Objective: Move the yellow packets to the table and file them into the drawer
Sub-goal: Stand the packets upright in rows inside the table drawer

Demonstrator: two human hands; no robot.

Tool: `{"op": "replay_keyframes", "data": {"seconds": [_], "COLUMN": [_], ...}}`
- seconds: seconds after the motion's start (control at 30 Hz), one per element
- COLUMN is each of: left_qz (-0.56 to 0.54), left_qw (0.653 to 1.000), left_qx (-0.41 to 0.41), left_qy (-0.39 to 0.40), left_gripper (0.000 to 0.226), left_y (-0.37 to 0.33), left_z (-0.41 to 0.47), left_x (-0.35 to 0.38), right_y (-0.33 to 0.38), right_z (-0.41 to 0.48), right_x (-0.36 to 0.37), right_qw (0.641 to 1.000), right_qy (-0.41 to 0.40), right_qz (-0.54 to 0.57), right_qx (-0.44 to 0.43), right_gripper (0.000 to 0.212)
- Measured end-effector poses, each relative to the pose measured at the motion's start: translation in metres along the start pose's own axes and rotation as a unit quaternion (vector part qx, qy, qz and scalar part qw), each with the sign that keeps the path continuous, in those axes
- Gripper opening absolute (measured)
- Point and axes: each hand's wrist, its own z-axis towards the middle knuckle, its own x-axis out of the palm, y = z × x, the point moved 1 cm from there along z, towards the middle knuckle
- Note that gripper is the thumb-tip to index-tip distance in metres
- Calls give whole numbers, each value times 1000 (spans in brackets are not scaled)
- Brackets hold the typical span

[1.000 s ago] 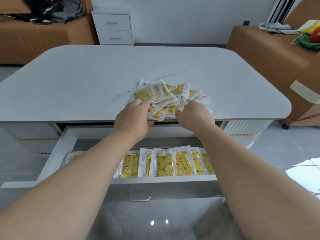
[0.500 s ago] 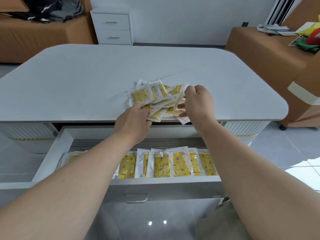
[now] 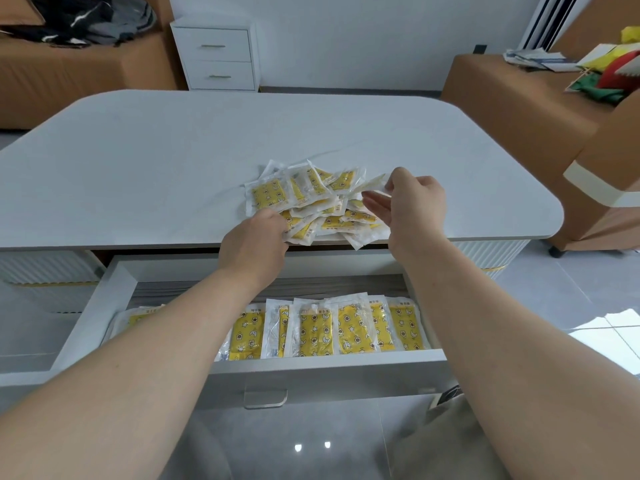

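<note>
A person's right hand (image 3: 412,206) pinches one yellow packet (image 3: 369,183) between thumb and forefinger, clamped on its right end, with the other fingers spread loosely beneath. The packet is lifted clear of the table (image 3: 173,161), is seen almost edge-on, and its long axis runs leftward from the pinch and tilts slightly up. Any printing on it is turned out of view.

Just left of and below the grip lies the pile of packets (image 3: 304,199), a loose heap at the table's near edge. Each is a clear plastic sleeve around a yellow panel printed with dark stars and moons. Their long axes point every way, and one corner overhangs the table edge directly beneath the grip. The left hand (image 3: 254,244) rests at the far side of the pile from the grip, with its fingers curled into the near-left edge. Whether they are closed on a packet cannot be told.

Nearer the person than the grip, the drawer (image 3: 93,317) stands pulled open under the tabletop. The filed packets (image 3: 349,327) sit overlapping in a row along its front wall, long axes running front to back. A strip of small print crosses the far end of each, too small to read. The drawer handle (image 3: 265,398) hangs below them.

Well beyond the grip, a white two-drawer cabinet (image 3: 218,53) stands against the wall
</note>
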Motion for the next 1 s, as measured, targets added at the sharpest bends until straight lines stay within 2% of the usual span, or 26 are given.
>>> {"op": "replay_keyframes", "data": {"seconds": [0.1, 0.23, 0.33, 0.47, 0.57, 0.63, 0.7, 0.77, 0.83, 0.93, 1.0], "left_qz": [9, 3, -39, -127, -193, -234, -280, -320, -349, -374, -383], "left_qw": [1000, 1000, 999, 990, 976, 964, 947, 931, 918, 903, 896], "left_qx": [5, 2, -12, -49, -69, -87, -108, -121, -132, -145, -149], "left_qy": [-13, -14, -15, -40, -70, -91, -113, -128, -137, -154, -165], "left_gripper": [11, 16, 18, 16, 17, 14, 12, 11, 9, 9, 10], "left_y": [1, 3, 5, 7, 4, 1, -2, -5, -7, -11, -12], "left_z": [0, -1, 0, 3, 4, 5, 6, 6, 6, 4, 2], "left_x": [-1, -1, -1, -5, -12, -16, -21, -27, -32, -39, -41], "right_y": [-1, -8, -15, -13, -14, -17, -20, -21, -20, -19, -19], "right_z": [-1, 3, 3, -1, -5, -6, -8, -12, -16, -16, -17], "right_x": [0, 0, 1, 4, 5, 5, 7, 10, 14, 14, 12], "right_qw": [1000, 996, 987, 969, 920, 864, 833, 838, 860, 922, 950], "right_qy": [5, -12, -11, 2, 23, 48, 66, 89, 108, 95, 82], "right_qz": [12, -80, -139, -239, -390, -500, -548, -537, -498, -362, -282], "right_qx": [0, 36, 86, 59, 2, -25, -37, -26, 10, 96, 108], "right_gripper": [14, 9, 24, 21, 10, 17, 28, 40, 46, 28, 15]}}
